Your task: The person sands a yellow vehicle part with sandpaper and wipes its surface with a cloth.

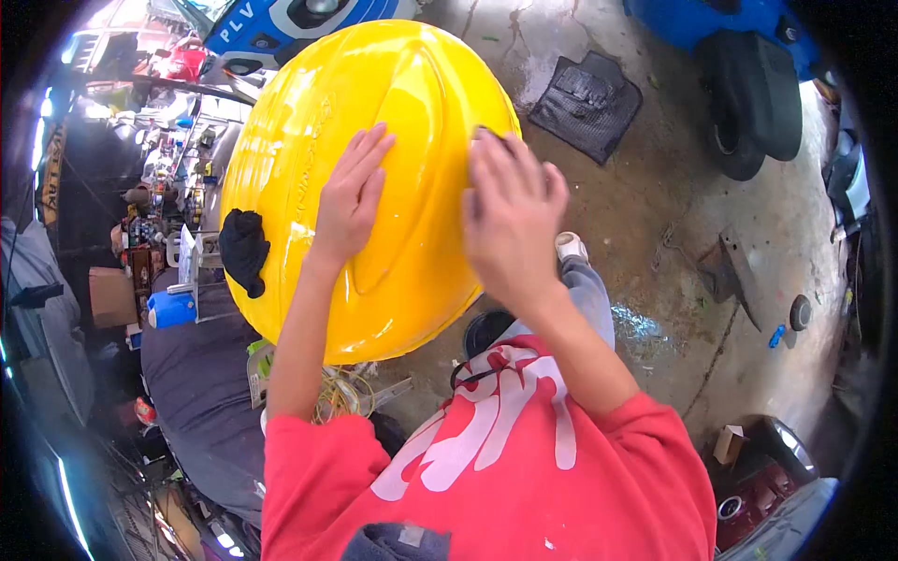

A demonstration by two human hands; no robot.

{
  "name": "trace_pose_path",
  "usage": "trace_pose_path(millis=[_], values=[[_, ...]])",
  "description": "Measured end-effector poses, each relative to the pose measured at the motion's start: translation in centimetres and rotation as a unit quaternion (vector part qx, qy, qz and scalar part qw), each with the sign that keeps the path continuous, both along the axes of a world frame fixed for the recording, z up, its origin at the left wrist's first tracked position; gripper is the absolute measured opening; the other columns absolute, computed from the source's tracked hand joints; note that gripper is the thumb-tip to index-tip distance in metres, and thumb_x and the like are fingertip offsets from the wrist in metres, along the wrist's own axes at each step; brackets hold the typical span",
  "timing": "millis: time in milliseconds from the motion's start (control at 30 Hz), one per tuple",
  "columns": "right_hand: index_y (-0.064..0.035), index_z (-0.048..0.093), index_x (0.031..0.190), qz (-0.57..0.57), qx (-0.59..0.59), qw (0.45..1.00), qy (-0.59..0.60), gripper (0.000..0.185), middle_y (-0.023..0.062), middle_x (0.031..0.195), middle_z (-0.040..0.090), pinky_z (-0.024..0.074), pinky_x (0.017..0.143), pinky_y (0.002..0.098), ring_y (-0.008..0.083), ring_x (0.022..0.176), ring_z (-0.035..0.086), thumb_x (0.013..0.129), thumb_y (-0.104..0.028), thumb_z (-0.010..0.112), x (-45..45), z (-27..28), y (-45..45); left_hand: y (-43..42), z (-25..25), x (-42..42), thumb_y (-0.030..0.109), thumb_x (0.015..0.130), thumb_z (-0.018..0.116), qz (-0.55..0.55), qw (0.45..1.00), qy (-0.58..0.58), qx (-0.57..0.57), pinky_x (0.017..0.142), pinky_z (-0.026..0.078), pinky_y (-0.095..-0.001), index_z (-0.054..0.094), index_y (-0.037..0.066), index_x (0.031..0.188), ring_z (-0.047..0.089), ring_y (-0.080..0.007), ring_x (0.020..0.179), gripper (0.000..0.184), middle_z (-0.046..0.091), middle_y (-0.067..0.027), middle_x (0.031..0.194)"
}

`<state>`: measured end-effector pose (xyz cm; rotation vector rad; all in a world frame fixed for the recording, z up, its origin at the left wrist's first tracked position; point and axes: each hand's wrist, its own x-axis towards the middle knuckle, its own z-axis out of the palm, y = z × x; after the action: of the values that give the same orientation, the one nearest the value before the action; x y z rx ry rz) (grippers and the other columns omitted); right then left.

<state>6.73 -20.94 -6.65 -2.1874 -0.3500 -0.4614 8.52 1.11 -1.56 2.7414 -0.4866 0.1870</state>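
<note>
A large glossy yellow panel (412,224), rounded and with raised ribs and embossed lettering, stretches out in front of me. My left hand (352,194) lies flat on its middle, fingers stretched out and nothing in the grasp. Near the panel's right edge, my right hand (513,217) presses down, slightly blurred. A dark pad or cloth (481,131) shows beneath and beyond its fingertips; most of it is hidden, so its exact kind is unclear. Over the panel's left edge hangs a crumpled black cloth (244,252).
A blue vehicle (281,28) stands beyond the panel, and another blue body with a black wheel cover (753,98) at upper right. On the concrete floor lie a black mat (587,105) and a metal piece (739,280). Cluttered shelves and a dark-covered object (201,393) line the left.
</note>
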Motion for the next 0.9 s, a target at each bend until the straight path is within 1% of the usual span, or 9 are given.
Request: trace_pose_path(millis=[67, 133, 300, 400, 467, 533, 667, 800, 900], values=[[-0.0006, 0.059, 0.138, 0.016, -0.028, 0.999, -0.022, 0.053, 0.0143, 0.146, 0.055, 0.015, 0.118, 0.0636, 0.0298, 0.145, 0.041, 0.088, -0.018, 0.057, -0.2, -0.5, 3.3, 0.6, -0.9, -0.4, 0.008, 0.102, 0.048, 0.07, 0.991, -0.008, -0.111, 0.121, 0.03, -0.0399, 0.059, 0.001, 0.139, 0.042, -0.0325, 0.146, 0.039, 0.053, -0.0152, 0.151], [-0.0018, 0.06, 0.136, 0.018, -0.183, 0.981, -0.064, 0.045, 0.0082, 0.149, 0.053, 0.0127, 0.117, 0.0621, 0.0307, 0.144, 0.041, 0.096, -0.021, 0.054, -1.0, -0.4, 5.1, 0.3, -1.0, -0.8, 0.007, 0.102, 0.047, 0.08, 0.991, -0.013, -0.102, 0.121, 0.03, -0.0397, 0.059, 0.0, 0.139, 0.043, -0.0315, 0.145, 0.04, 0.053, -0.0158, 0.15], [-0.0002, 0.057, 0.139, 0.021, -0.13, 0.991, -0.012, 0.051, 0.0102, 0.151, 0.052, 0.007, 0.118, 0.0644, 0.034, 0.148, 0.035, 0.097, -0.028, 0.054, 8.0, -0.5, 6.1, 0.1, -1.0, -0.5, 0.008, 0.101, 0.051, 0.098, 0.989, -0.03, -0.108, 0.118, 0.035, -0.0423, 0.062, 0.002, 0.135, 0.047, -0.0368, 0.141, 0.037, 0.056, -0.0158, 0.147], [0.0003, 0.057, 0.139, 0.048, -0.163, 0.985, -0.018, 0.052, 0.0101, 0.15, 0.052, 0.0068, 0.118, 0.0652, 0.0329, 0.148, 0.036, 0.096, -0.029, 0.056, 3.6, -0.1, 5.2, 0.2, -0.8, -0.4, 0.009, 0.101, 0.051, 0.097, 0.99, -0.031, -0.097, 0.118, 0.036, -0.0427, 0.063, 0.002, 0.135, 0.048, -0.0371, 0.141, 0.037, 0.057, -0.0152, 0.147], [0.0038, 0.057, 0.139, 0.065, -0.131, 0.989, -0.034, 0.058, 0.0161, 0.152, 0.048, 0.0059, 0.118, 0.0673, 0.035, 0.153, 0.027, 0.089, -0.025, 0.055, 1.7, -0.6, 5.1, 0.3, -1.2, -0.6, 0.009, 0.101, 0.051, 0.1, 0.99, -0.029, -0.097, 0.117, 0.037, -0.0431, 0.063, 0.003, 0.135, 0.048, -0.0372, 0.14, 0.037, 0.058, -0.0146, 0.146], [0.0002, 0.057, 0.139, 0.064, -0.143, 0.988, -0.003, 0.052, 0.0101, 0.149, 0.053, 0.0063, 0.118, 0.0656, 0.0326, 0.148, 0.035, 0.096, -0.029, 0.056, 2.5, 0.5, 5.0, -0.1, -0.8, -0.4, 0.009, 0.101, 0.051, 0.101, 0.989, -0.032, -0.1, 0.117, 0.037, -0.0432, 0.063, 0.003, 0.135, 0.048, -0.0374, 0.14, 0.037, 0.058, -0.0145, 0.146], [-0.002, 0.056, 0.141, 0.069, -0.15, 0.986, -0.026, 0.053, 0.0083, 0.15, 0.052, 0.0054, 0.118, 0.0668, 0.0329, 0.151, 0.032, 0.096, -0.03, 0.056, 12.1, -0.3, 7.4, 0.0, -0.7, -0.7, 0.01, 0.101, 0.05, 0.112, 0.987, -0.032, -0.113, 0.117, 0.036, -0.0428, 0.063, 0.001, 0.135, 0.05, -0.0368, 0.139, 0.037, 0.06, -0.0154, 0.144], [-0.0058, 0.055, 0.144, 0.153, -0.237, 0.957, -0.066, 0.061, 0.0056, 0.153, 0.05, -0.0034, 0.12, 0.0655, 0.0319, 0.152, 0.031, 0.09, -0.032, 0.061, 2.9, 0.8, 5.5, 1.1, -1.1, -1.0, 0.011, 0.102, 0.049, 0.2, 0.959, -0.084, -0.18, 0.117, 0.036, -0.042, 0.062, -0.002, 0.134, 0.051, -0.0353, 0.138, 0.037, 0.062, -0.0162, 0.141], [-0.0075, 0.054, 0.144, 0.158, -0.203, 0.964, -0.07, 0.055, 0.0052, 0.152, 0.051, 0.0003, 0.118, 0.0677, 0.0348, 0.15, 0.034, 0.095, -0.032, 0.057, 4.9, 0.4, 5.5, 1.4, -1.4, -1.1, 0.013, 0.104, 0.047, 0.252, 0.928, -0.088, -0.258, 0.117, 0.036, -0.0412, 0.062, -0.004, 0.133, 0.052, -0.0332, 0.137, 0.037, 0.063, -0.0172, 0.138]])
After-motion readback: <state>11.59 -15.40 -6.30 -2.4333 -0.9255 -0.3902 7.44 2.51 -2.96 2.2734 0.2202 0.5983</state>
